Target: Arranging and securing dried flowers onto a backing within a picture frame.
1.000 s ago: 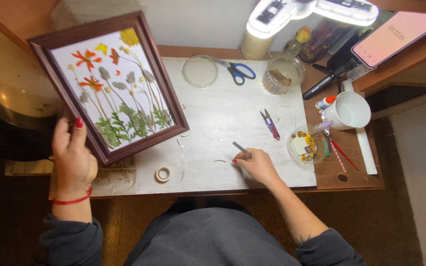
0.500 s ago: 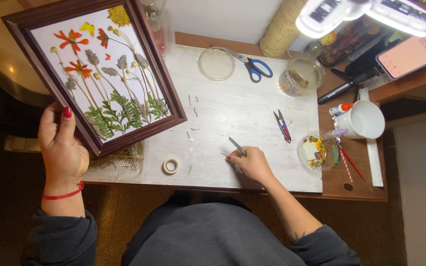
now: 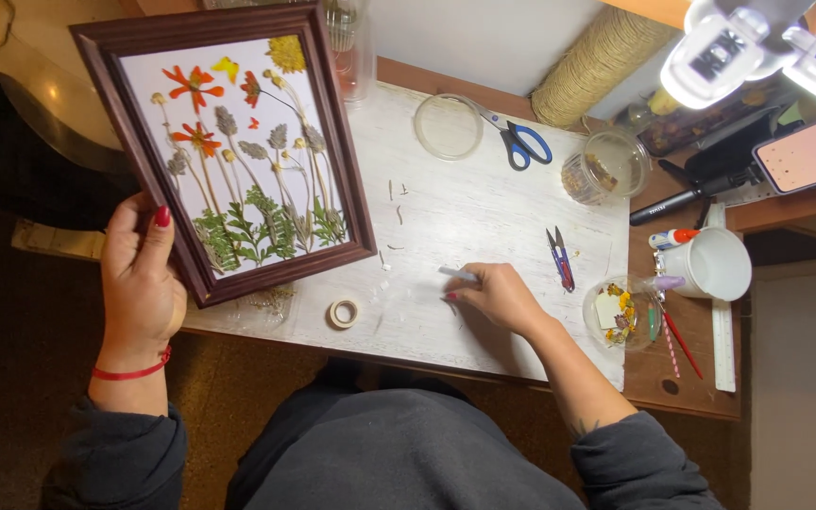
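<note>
— While my left hand [image 3: 139, 283] grips the framed pressed-flower picture [image 3: 229, 142] by its lower edge, raised over the table's [image 3: 484, 208] left end, where is the right?

— My right hand [image 3: 493, 295] rests on the table, fingers pinched around tweezers [image 3: 457, 274], just beside small snips [image 3: 560, 257].

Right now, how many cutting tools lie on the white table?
2: blue-handled scissors near the table's far edge beside a clear round lid, and small dark thread snips just right of the right hand. Others may be hidden.
</note>
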